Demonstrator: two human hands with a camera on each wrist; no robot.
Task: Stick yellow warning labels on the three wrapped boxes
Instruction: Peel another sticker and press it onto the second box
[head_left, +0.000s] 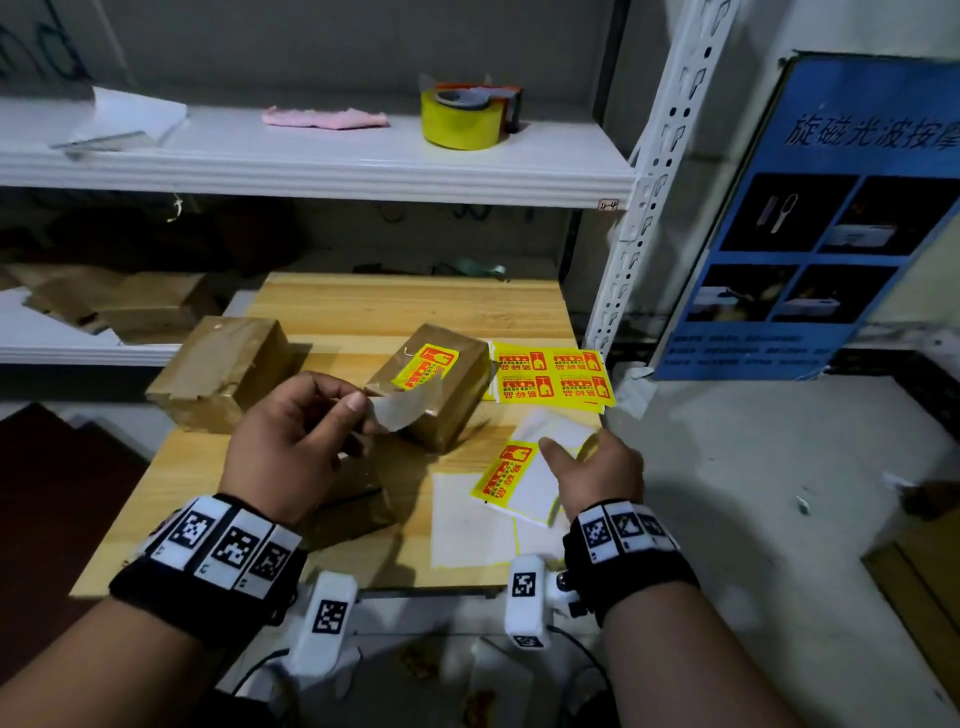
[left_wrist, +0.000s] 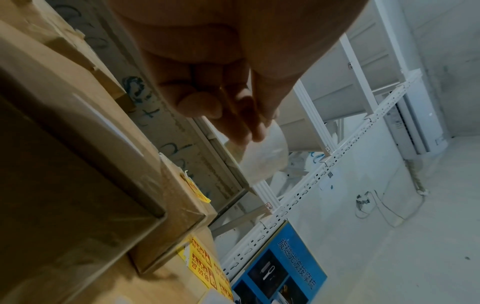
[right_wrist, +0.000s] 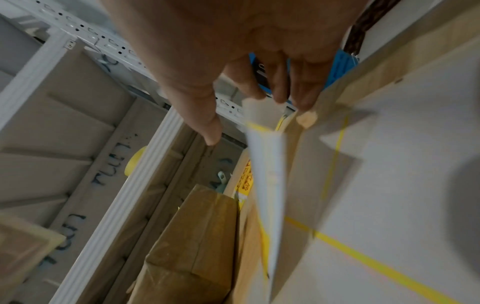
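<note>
Three brown wrapped boxes stand on the wooden table (head_left: 415, 301). The back-left box (head_left: 218, 369) is bare. The middle box (head_left: 441, 410) bears a yellow warning label (head_left: 426, 366). The near box (head_left: 358, 504) lies partly under my left hand (head_left: 363, 410), which pinches a pale, curled, translucent sticker piece (head_left: 402, 410) (left_wrist: 259, 158) between thumb and fingers just in front of the middle box. My right hand (head_left: 561, 452) holds a mostly white label sheet (head_left: 530, 483) (right_wrist: 267, 164) off the table, with one yellow label (head_left: 501, 473) left on it.
A sheet of several yellow labels (head_left: 550, 376) lies at the table's back right. An empty white backing sheet (head_left: 467, 525) lies near the front edge. On the shelf above sit a yellow tape dispenser (head_left: 462, 119) and a pink cloth (head_left: 324, 118). A blue poster (head_left: 810, 218) leans at the right.
</note>
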